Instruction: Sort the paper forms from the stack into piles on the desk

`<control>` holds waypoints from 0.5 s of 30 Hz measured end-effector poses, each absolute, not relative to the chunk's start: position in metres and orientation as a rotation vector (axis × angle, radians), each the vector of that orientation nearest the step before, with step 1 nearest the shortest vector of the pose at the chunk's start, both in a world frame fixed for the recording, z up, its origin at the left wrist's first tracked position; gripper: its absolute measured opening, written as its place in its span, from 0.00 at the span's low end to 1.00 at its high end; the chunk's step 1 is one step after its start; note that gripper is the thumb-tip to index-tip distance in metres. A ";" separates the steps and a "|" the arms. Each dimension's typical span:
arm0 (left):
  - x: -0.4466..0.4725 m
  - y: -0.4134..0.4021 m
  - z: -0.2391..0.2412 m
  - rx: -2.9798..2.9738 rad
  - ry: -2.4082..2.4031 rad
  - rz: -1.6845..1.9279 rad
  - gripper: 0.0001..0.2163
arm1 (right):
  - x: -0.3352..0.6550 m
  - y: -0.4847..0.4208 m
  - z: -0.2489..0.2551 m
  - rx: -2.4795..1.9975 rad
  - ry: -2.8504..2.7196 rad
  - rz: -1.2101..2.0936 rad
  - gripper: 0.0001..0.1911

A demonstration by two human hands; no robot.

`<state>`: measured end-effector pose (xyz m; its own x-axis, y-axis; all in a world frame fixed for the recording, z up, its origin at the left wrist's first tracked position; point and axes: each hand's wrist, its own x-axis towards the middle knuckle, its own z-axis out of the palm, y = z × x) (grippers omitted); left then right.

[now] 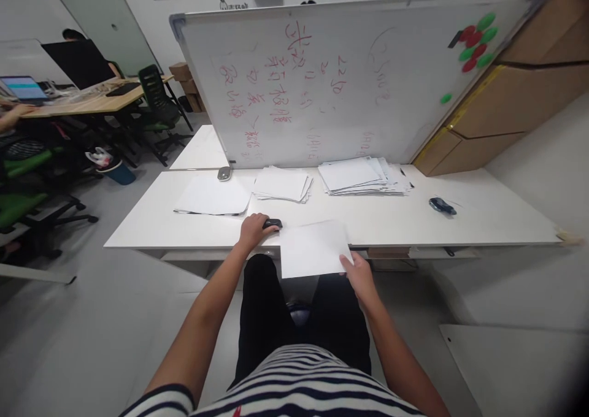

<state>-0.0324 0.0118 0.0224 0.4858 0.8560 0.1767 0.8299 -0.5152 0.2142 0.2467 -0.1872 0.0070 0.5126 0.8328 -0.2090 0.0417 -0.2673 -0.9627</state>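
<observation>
My left hand (253,232) is closed around a black stapler (272,224) at the front of the white desk (386,224). White paper (315,248) lies in the grip of my right hand (359,275), thumb on top at its lower right corner. The paper reaches past the desk's front edge over my lap, and its upper left corner is close by the stapler's front end. Whether it is one sheet or more, I cannot tell. Farther back are a paper stack (280,184), a thicker, uneven pile (359,176) and more white paper (214,196) on the left.
A whiteboard (350,116) with red writing and magnets leans behind the papers. Cardboard boxes (488,104) are stacked at the right. A small dark object (442,206) lies on the desk's right side, and a grey mouse-like object (224,173) at the back left. Another person sits far left.
</observation>
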 end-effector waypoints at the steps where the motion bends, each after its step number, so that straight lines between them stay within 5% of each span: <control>1: -0.030 0.014 0.020 2.606 1.558 0.423 0.22 | 0.254 -0.189 0.012 -1.686 -0.729 0.880 0.20; 15: -0.031 0.018 0.010 2.587 1.558 0.530 0.24 | 0.297 -0.183 0.022 -1.524 -0.590 0.703 0.22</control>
<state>-0.0308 0.0183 0.0098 0.4245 0.8694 0.2530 0.8432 -0.4814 0.2393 0.2967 -0.1831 0.0219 0.6791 0.7293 -0.0837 -0.0438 -0.0737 -0.9963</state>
